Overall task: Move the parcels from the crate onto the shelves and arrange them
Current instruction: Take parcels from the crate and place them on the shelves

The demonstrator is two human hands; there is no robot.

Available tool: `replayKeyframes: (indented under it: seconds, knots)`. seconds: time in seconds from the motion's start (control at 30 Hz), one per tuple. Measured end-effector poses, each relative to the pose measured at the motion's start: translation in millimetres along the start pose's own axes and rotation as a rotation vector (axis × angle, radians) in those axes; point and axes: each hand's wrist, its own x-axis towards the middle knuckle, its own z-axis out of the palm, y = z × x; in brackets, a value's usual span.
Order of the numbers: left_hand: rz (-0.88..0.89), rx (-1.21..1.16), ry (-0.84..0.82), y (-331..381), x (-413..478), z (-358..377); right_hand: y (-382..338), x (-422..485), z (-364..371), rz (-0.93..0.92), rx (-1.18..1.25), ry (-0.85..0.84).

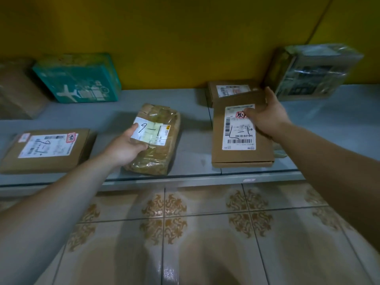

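Both parcels in play are already on the long grey metal shelf (195,140); the crate is out of view. Our left hand (127,149) grips the near left side of the lumpy brown parcel wrapped in glossy clear tape (168,153), with the thumb on its white label. Our right hand (267,118) holds the flat brown cardboard mailer box (238,140), thumb on its printed label and fingers hooked over the far edge. So the hands are well apart, each closed on its own parcel.

The taped parcel looks soft and a little saggy, and its film is probably slick. We judge it safer to cup it under the long sides than to pinch a corner. The mailer looks stiff and light, so an edge hold should carry it, and it should slide easily on the smooth shelf. Its far end overlaps a small brown box (228,91) behind it; we cannot tell whether the two touch. A flat brown labelled box (47,149) lies well to the left.
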Motion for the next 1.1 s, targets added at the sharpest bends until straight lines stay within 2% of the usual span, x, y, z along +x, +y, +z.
replayKeyframes:
  seconds: [0.23,0.37,0.47,0.63,0.87,0.93,1.03,1.1]
  knots:
    - [0.074,0.583,-0.021,6,0,14,13,14,5,-0.003,-0.360,-0.002]
    - [0.069,0.740,-0.045,23,-9,34,-5,7,15,-0.237,-0.629,0.005]
    - [0.075,0.841,-0.041,32,-14,53,-11,3,32,-0.271,-0.696,-0.134]
    - [0.150,0.897,-0.085,25,2,46,0,10,41,-0.256,-0.702,-0.176]
    - [0.476,1.022,-0.270,19,63,-1,4,22,37,-0.254,-0.705,-0.161]
    - [0.453,1.024,-0.239,22,76,-4,5,22,39,-0.255,-0.712,-0.149]
    - [0.321,0.933,-0.152,28,84,14,7,23,40,-0.251,-0.717,-0.135]
    - [0.318,0.941,-0.090,28,89,28,9,24,41,-0.254,-0.714,-0.132]
